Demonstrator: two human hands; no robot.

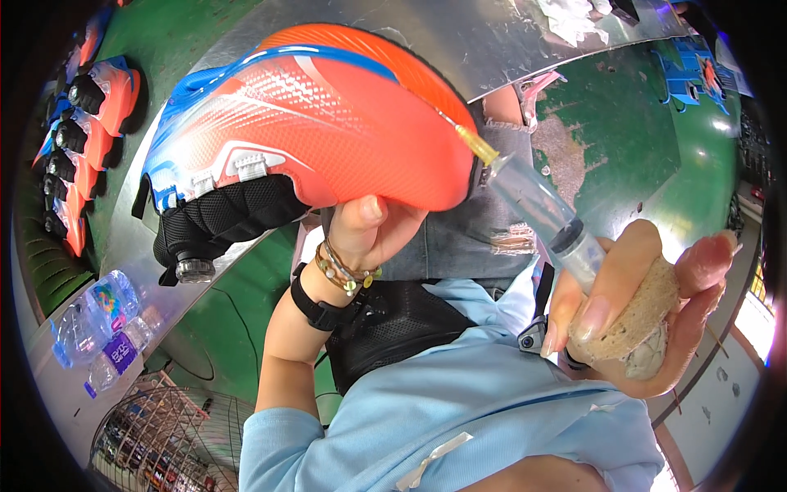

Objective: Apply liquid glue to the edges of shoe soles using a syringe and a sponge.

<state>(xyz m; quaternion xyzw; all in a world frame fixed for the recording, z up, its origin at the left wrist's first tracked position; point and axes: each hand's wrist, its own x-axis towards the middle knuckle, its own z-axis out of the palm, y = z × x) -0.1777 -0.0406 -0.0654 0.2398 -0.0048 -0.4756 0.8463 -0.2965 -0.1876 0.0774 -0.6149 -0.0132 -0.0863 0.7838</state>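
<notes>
An orange and blue sports shoe with a black padded collar hangs on its side before me, sole edge upward. My left hand grips it from beneath, fingers behind the upper. In my right hand is a clear plastic syringe with a dark plunger seal and a yellow needle hub. Its thin needle reaches the shoe near the line between upper and sole; whether the tip touches, I cannot tell. A beige, worn, sponge-like lump sits against the right palm behind the syringe.
Several similar shoes stand in a row at far left. Plastic bottles lie on the metal table at lower left, above a wire basket. Crumpled white paper and a blue plastic rack are at far right.
</notes>
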